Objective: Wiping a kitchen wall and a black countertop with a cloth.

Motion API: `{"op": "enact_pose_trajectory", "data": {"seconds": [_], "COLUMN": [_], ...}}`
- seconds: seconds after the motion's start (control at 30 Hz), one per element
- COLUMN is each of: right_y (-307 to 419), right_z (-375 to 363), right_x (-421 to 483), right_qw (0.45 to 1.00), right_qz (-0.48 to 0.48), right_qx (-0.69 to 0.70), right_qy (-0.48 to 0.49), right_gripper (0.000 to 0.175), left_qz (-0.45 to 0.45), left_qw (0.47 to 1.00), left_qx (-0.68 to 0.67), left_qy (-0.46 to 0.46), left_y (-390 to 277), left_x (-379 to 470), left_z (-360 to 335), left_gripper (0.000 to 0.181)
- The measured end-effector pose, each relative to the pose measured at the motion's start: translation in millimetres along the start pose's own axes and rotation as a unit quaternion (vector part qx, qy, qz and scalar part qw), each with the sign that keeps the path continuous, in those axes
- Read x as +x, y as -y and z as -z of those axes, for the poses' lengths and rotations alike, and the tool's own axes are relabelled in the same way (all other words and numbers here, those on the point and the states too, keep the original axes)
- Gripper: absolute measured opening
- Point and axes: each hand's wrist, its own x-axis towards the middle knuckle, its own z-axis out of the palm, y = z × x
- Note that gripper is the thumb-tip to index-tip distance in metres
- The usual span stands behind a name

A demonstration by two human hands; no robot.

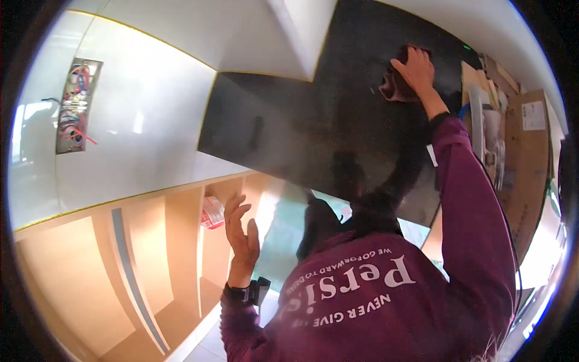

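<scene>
My right hand (417,71) lies over a dark brown cloth (394,88), pressing it onto a glossy black panel or countertop (298,122) near its upper right part. Some of the cloth bunches out to the left of the thumb. My left hand (242,226) is raised in front of the light wood cabinets, fingers apart and nothing in it. A dark band with a watch-like device is on that wrist. Faint smears and reflections show on the black surface.
Glossy white panels (149,104) with yellowish seams meet the black surface. At left, a recessed electrical box (78,104) has loose coloured wires. Below it are open wooden cabinet compartments (183,244), one with a red and white packet (212,211). A cardboard box (524,172) and boards stand at right.
</scene>
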Motion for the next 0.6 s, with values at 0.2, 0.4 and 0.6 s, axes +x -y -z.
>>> {"op": "enact_pose_trajectory", "data": {"seconds": [0.2, 0.4, 0.6], "right_y": [14, 93, 201], "right_z": [4, 20, 59], "right_x": [-16, -86, -228], "right_qw": [0.999, 0.967, 0.901], "right_qz": [0.017, 0.169, 0.337], "right_qx": [0.048, 0.189, 0.272], "right_qy": [0.017, -0.017, 0.027], "right_gripper": [0.042, 0.029, 0.022], "left_qz": [0.177, -0.021, -0.092], "left_qw": [0.981, 0.984, 0.969], "left_qx": [-0.066, 0.02, 0.035], "left_qy": [0.043, 0.177, 0.226], "left_y": [8, 27, 50], "left_x": [-54, -50, -73], "left_z": [-22, -36, -24], "left_gripper": [0.02, 0.023, 0.021]}}
